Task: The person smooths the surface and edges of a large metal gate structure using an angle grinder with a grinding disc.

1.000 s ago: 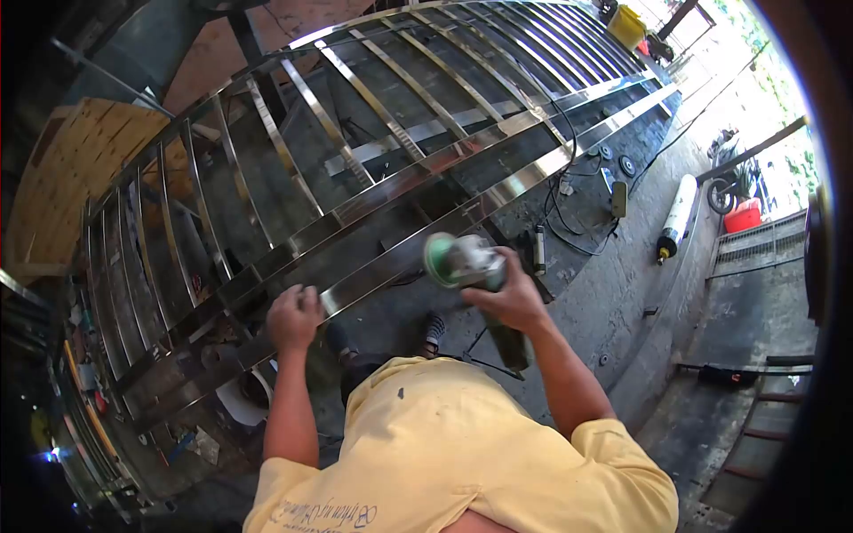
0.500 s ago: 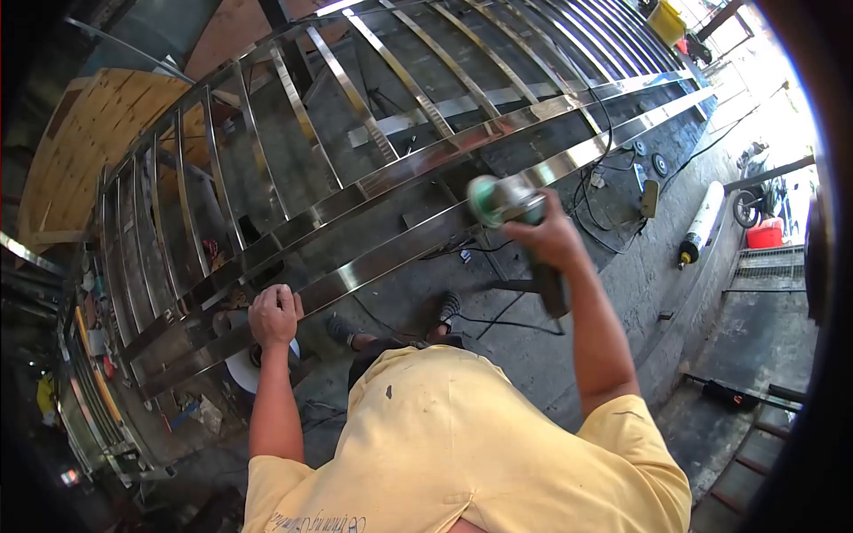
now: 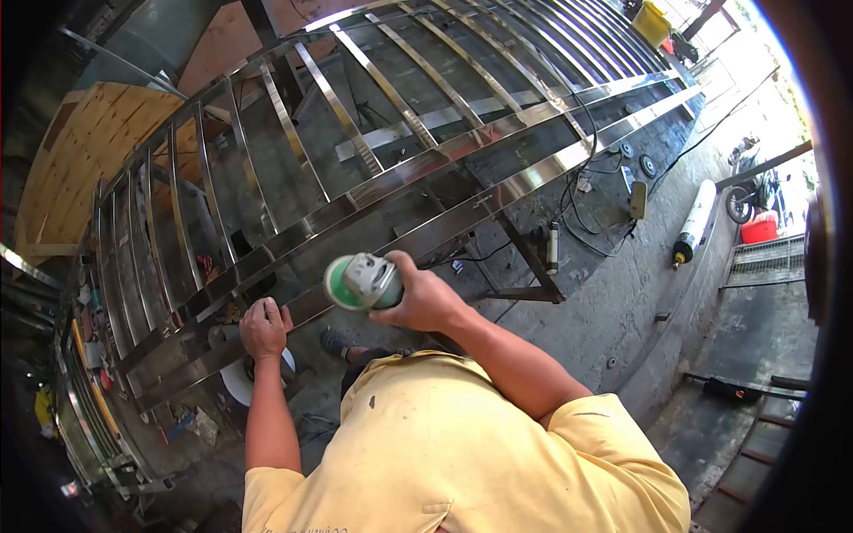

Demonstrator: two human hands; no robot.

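My right hand [image 3: 425,298] grips an angle grinder [image 3: 371,277] with a green disc [image 3: 339,286] facing left. The grinder overlaps the near edge of a long shiny metal rail [image 3: 435,240] in this view. Its rear body is hidden under my hand and forearm. To the left of the disc, my left hand [image 3: 265,329] is curled over the same rail. Beyond it lies a large barred frame [image 3: 351,195] of polished metal, with many slats running away from a second long rail.
A dark metal stand [image 3: 533,266] supports the frame on the near side. Cables [image 3: 586,233], spare discs [image 3: 649,166] and a white gas cylinder [image 3: 696,222] lie to the right. A wooden panel [image 3: 98,169] stands back left. A round white object [image 3: 238,384] sits below my left hand.
My right hand has carried the grinder left along the near rail, closer to my left hand. My left hand stays at the rail. The view has shifted slightly.
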